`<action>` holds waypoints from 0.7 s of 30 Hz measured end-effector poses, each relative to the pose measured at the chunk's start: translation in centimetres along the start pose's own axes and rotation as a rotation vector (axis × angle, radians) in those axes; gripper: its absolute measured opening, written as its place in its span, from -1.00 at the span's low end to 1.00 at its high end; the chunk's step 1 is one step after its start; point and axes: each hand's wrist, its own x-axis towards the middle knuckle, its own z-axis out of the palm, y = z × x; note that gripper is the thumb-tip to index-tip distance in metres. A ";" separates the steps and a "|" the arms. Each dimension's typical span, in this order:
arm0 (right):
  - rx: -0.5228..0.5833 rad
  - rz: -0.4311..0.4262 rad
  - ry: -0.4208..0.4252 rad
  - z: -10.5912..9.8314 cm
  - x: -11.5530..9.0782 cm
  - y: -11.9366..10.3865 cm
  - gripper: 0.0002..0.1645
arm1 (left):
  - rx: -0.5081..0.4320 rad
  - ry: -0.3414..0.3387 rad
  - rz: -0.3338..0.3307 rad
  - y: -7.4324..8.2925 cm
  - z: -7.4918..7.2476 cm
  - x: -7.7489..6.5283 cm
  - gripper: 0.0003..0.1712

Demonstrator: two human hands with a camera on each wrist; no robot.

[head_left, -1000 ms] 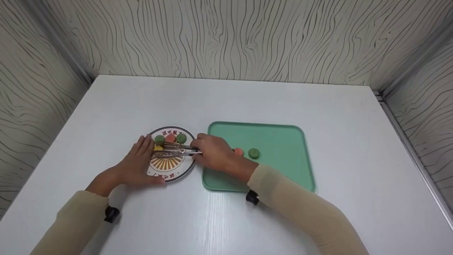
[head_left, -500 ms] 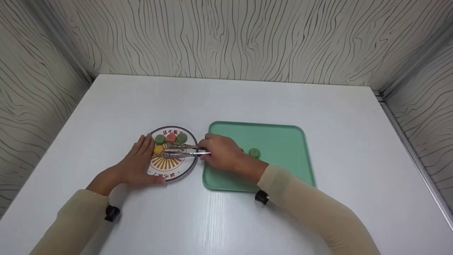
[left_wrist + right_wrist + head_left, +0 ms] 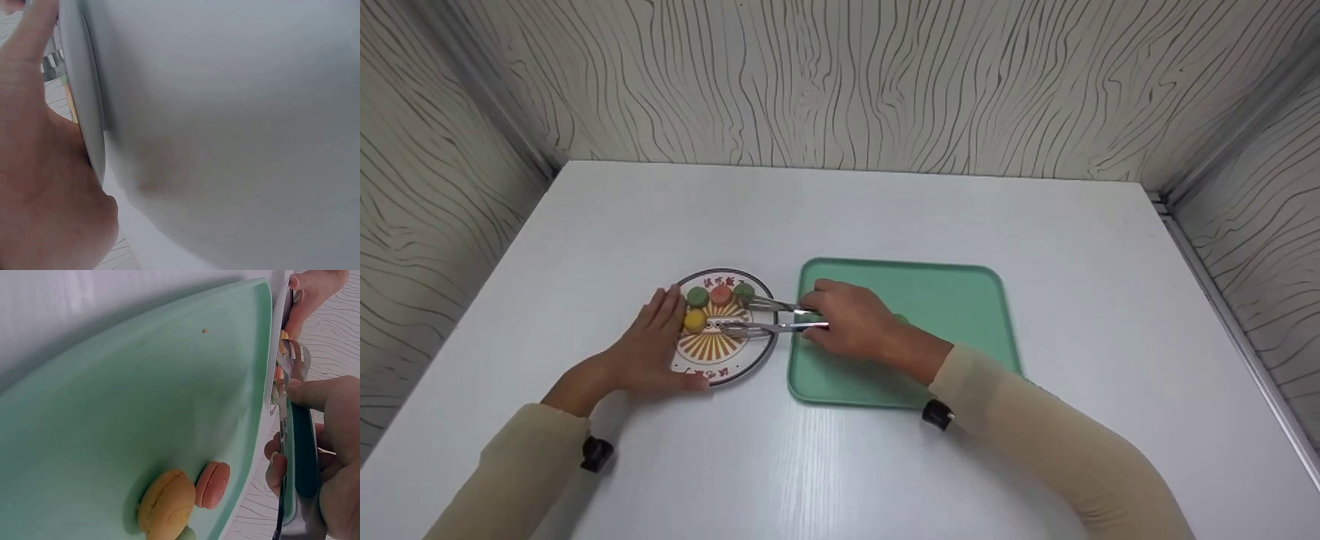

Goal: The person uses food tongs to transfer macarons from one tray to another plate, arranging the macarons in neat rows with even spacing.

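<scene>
My right hand (image 3: 853,321) grips the tongs (image 3: 795,327), their arms spread over the plate (image 3: 742,360); my left hand (image 3: 645,356), fingers straight, rests along its nine o'clock edge. One tong tip overlaps the green cookie (image 3: 744,289) at one o'clock, where a hasty pull could drag it toward the tray (image 3: 960,300) at three.

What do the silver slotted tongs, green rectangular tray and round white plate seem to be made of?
Silver slotted tongs: polished metal, probably steel, from bright reflections; dark teal grip: perhaps matte plastic.
Green rectangular tray: likely satin plastic, from even colour and rounded corners.
Round white plate: smooth, printed surface; ceramic or melamine, unclear.
</scene>
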 end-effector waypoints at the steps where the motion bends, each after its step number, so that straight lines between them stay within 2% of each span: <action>1: 0.001 0.000 0.001 0.0 -0.1 0.0 -0.73 | 0.000 0.005 0.000 -0.1 0.1 0.0 0.58; 10: 0.061 0.015 0.003 -0.9 -0.6 0.4 -0.68 | -0.005 0.021 0.021 -0.4 0.4 0.1 0.58; 21: 0.069 0.027 0.010 -2.4 -1.6 0.9 -0.58 | 0.033 -0.009 -0.019 0.1 0.0 0.1 0.58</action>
